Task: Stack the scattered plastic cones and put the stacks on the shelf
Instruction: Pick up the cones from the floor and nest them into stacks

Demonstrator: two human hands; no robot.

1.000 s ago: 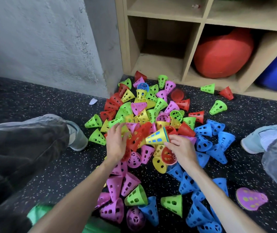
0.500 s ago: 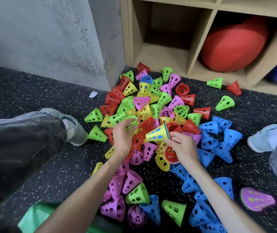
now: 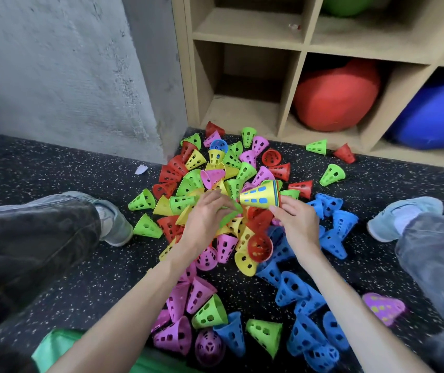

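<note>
Right hand (image 3: 297,224) pinches a cone stack (image 3: 261,195); left hand (image 3: 206,219) grips a blurred green cone (image 3: 230,214) over the pile (image 3: 242,238).

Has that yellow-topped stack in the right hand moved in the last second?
Yes. The stack in the right hand has lifted slightly, farther above the red cone on the floor.

Green cone (image 3: 230,215) in left hand (image 3: 204,220): motion-blurred, outline and holes unreadable, grip indeterminate. Right hand (image 3: 297,224) covers wide end of the yellow-topped stack (image 3: 260,197); count of nested cones not resolvable. Blue ball (image 3: 435,114) cut by right frame edge. Green ball (image 3: 347,4) cut by top edge. Small object on shelf board (image 3: 295,26) too small to identify. Purple cone (image 3: 383,308) at lower right blurred.
</note>
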